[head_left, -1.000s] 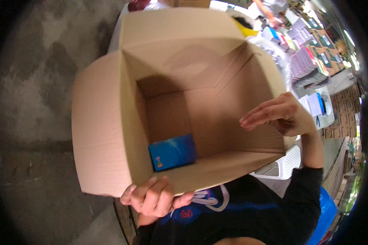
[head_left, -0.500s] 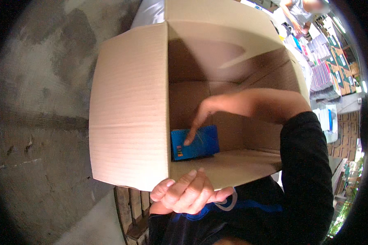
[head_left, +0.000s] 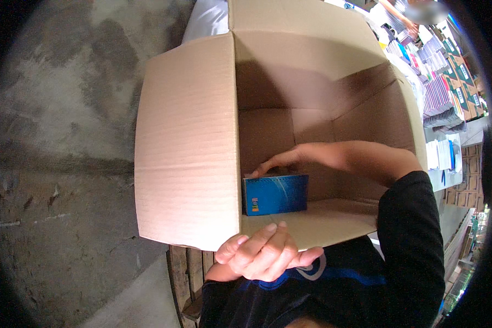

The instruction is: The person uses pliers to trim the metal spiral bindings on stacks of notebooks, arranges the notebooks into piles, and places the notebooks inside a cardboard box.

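Observation:
A large open cardboard box (head_left: 186,142) fills the middle of the view, its flaps spread outward. Inside, at the near wall, a blue rectangular box (head_left: 275,194) stands on its edge. My right hand (head_left: 281,162) reaches down into the carton and its fingers rest on the top of the blue box. My left hand (head_left: 262,252) grips the carton's near flap from below, fingers curled over the edge.
Bare concrete floor (head_left: 65,136) lies to the left. A wooden pallet (head_left: 188,273) shows under the carton. Stacks of books and packages (head_left: 443,98) cover a table at the right, where another person's arm (head_left: 399,16) is at work.
My right hand moved from outside the carton's right flap down into it and now touches the blue box. The view has shifted closer over the carton.

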The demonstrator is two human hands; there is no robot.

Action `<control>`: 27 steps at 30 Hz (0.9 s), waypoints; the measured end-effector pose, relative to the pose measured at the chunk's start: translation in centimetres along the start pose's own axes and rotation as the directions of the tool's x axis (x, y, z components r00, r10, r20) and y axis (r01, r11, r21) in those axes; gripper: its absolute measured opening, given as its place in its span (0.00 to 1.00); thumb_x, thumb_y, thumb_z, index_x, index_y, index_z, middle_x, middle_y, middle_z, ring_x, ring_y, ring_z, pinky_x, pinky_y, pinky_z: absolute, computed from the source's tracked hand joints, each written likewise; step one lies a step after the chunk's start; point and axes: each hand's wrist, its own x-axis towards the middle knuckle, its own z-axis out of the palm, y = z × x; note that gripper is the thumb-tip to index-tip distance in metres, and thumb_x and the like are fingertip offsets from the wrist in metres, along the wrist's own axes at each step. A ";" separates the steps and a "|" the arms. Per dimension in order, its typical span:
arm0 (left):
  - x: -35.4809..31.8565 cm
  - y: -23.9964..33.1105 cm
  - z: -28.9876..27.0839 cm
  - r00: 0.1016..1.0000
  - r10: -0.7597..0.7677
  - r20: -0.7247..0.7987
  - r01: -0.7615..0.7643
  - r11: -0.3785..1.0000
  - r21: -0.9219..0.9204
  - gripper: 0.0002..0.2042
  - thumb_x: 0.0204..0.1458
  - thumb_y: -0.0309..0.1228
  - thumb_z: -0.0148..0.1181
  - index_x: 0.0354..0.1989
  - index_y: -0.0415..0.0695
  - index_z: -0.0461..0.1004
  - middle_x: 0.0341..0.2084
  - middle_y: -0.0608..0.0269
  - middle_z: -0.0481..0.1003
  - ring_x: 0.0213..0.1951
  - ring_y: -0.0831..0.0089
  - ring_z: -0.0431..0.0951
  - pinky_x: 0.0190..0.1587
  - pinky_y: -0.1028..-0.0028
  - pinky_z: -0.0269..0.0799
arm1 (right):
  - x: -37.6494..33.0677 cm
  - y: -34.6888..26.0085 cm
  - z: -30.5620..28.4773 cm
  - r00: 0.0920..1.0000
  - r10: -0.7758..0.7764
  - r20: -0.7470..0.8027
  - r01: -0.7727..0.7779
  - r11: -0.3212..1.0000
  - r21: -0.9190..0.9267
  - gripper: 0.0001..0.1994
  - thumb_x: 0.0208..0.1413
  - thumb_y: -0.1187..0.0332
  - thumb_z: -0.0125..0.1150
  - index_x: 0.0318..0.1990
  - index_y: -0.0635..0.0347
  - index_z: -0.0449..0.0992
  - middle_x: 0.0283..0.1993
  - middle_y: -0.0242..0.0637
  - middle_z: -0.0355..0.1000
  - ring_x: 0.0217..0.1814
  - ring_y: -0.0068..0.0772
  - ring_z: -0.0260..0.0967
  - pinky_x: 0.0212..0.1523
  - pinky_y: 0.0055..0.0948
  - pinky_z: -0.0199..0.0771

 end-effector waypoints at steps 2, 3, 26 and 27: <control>0.4 -0.2 -0.3 1.000 0.014 0.019 -0.015 1.000 0.003 0.21 0.48 0.61 0.46 0.12 0.61 0.63 0.19 0.83 0.72 0.33 0.86 0.72 0.57 0.65 0.54 | 1.1 0.7 -0.7 0.995 0.030 0.099 -0.038 0.997 0.073 0.42 0.46 0.37 0.56 0.63 0.59 0.58 0.65 0.43 0.57 0.64 0.38 0.56 0.64 0.37 0.54; 0.3 -0.2 -0.3 0.999 0.010 0.030 -0.010 1.000 0.002 0.21 0.48 0.61 0.46 0.12 0.61 0.62 0.19 0.83 0.72 0.33 0.86 0.72 0.56 0.65 0.54 | 1.3 0.9 -0.8 0.991 0.041 0.125 -0.054 0.993 0.101 0.42 0.47 0.38 0.57 0.62 0.59 0.58 0.65 0.42 0.57 0.64 0.38 0.56 0.64 0.37 0.54; 0.1 0.3 -0.2 0.997 -0.079 0.010 0.079 0.996 0.034 0.23 0.46 0.66 0.44 0.13 0.63 0.67 0.16 0.88 0.71 0.31 0.91 0.70 0.57 0.68 0.54 | 3.2 1.6 -1.0 0.949 0.108 0.297 -0.061 0.985 -0.163 0.35 0.44 0.48 0.63 0.58 0.59 0.65 0.57 0.47 0.65 0.54 0.38 0.67 0.58 0.38 0.65; 0.1 0.3 -0.3 0.997 -0.075 0.024 0.074 0.997 0.033 0.23 0.46 0.66 0.44 0.13 0.63 0.67 0.17 0.88 0.71 0.31 0.91 0.70 0.58 0.68 0.54 | 2.6 1.2 -0.6 0.956 0.101 0.274 -0.064 0.988 -0.144 0.32 0.46 0.49 0.63 0.56 0.58 0.67 0.57 0.44 0.66 0.55 0.36 0.67 0.58 0.36 0.64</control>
